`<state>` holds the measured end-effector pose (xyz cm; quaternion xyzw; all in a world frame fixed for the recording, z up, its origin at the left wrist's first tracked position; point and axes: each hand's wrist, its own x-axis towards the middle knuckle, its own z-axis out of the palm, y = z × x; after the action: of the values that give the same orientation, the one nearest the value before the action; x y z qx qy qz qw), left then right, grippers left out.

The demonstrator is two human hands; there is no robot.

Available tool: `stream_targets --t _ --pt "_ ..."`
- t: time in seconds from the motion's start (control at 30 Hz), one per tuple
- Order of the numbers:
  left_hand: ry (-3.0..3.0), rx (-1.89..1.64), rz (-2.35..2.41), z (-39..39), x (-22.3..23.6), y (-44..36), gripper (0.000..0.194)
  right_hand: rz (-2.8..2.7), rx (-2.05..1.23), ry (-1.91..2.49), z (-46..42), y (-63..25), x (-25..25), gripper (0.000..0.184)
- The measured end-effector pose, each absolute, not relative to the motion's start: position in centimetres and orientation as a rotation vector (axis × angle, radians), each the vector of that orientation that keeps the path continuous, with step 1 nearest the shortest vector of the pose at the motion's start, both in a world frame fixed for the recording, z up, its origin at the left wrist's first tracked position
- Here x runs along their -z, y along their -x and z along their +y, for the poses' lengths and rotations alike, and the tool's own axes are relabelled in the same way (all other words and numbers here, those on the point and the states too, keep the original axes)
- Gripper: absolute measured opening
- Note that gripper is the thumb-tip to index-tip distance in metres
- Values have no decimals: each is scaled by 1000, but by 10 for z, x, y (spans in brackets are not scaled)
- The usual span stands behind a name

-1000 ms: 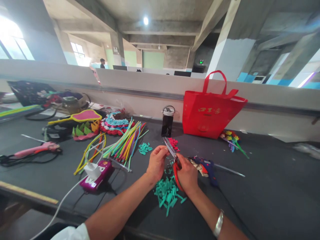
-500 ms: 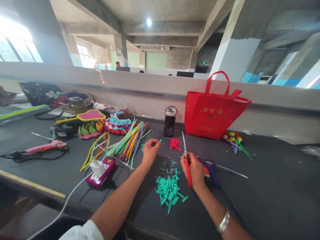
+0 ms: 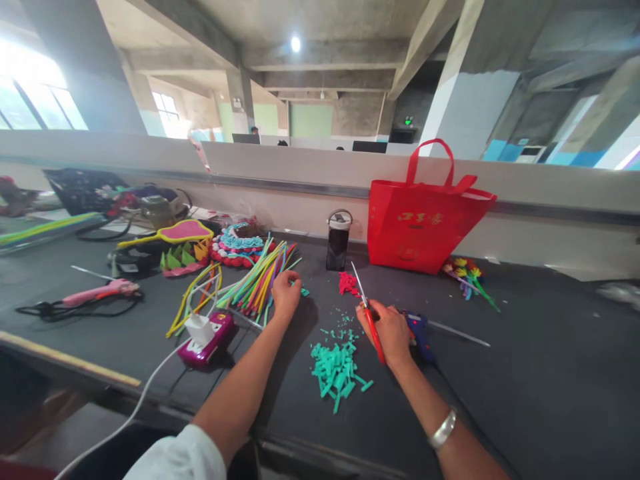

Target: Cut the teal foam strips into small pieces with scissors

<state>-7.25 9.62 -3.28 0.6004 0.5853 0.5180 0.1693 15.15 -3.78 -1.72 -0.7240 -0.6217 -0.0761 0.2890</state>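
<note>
while the right hand grasps the scissors at one o'clock from the big green pile, the left hand bends beside the small green pile at eleven; whether it pinches anything, i cannot tell. best work low and gently there, away from the red bits at twelve, scissors aimed clear.

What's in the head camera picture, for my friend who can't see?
The right hand holds scissors; the left hand is by a small green pile, near coloured sticks. A bigger green pile lies nearer, with a red pile, bottle and bag farther back.
</note>
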Motion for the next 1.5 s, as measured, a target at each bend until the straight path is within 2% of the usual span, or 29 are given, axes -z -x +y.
stream_targets --t 0.17,0.37,0.57,0.77,0.97,1.1,1.2,1.33,1.5 --pt "-1930 -1234 1308 76 26 52 11 -1660 248 1936 -38 -153 15 32" --pt "-2406 -837 577 43 16 34 11 -1669 256 1889 -38 -153 14 32" --pt "-2608 -700 365 27 12 25 15 -1661 300 1862 -38 -153 14 30" --pt "-2576 -543 368 23 16 20 15 -1637 305 1871 -38 -154 14 28" --pt "-2182 -722 509 23 11 17 7 -1657 200 1731 -40 -153 10 35" --pt "-1601 -1039 728 27 6 16 16 -1636 152 1668 -44 -148 7 39" --pt "-1205 -1185 666 29 1 17 22 -1704 218 1632 -45 -143 10 39" --pt "-908 -1205 531 27 -3 16 26 -1812 343 1619 -43 -138 15 41" --pt "-837 -1192 435 25 -3 14 24 -1847 361 1655 -45 -135 18 48"
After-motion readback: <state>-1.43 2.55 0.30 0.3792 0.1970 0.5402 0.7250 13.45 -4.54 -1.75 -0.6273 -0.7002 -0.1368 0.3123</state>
